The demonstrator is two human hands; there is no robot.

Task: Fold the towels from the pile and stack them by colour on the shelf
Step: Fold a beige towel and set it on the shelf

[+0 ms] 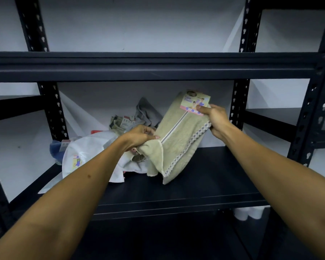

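Observation:
A beige towel (pixel 178 141) with a checked border and a pink paper label (pixel 194 104) is held up above the dark shelf board (pixel 204 186). My left hand (pixel 141 136) pinches its lower left corner. My right hand (pixel 215 118) grips its upper right edge at the label. The towel's bottom edge droops to the shelf. Behind and left lies the pile: a white towel (pixel 94 156) with a small print, a blue towel (pixel 54 151) at the far left, a grey towel (pixel 146 111) at the back, and another beige piece with tags (pixel 120 124).
A black metal rack surrounds the work: a thick upper shelf beam (pixel 158 66) crosses just above the hands, and perforated uprights (pixel 53 109) (pixel 238 102) stand at the back. The right half of the shelf board is bare. White objects (pixel 248 212) show below the shelf at right.

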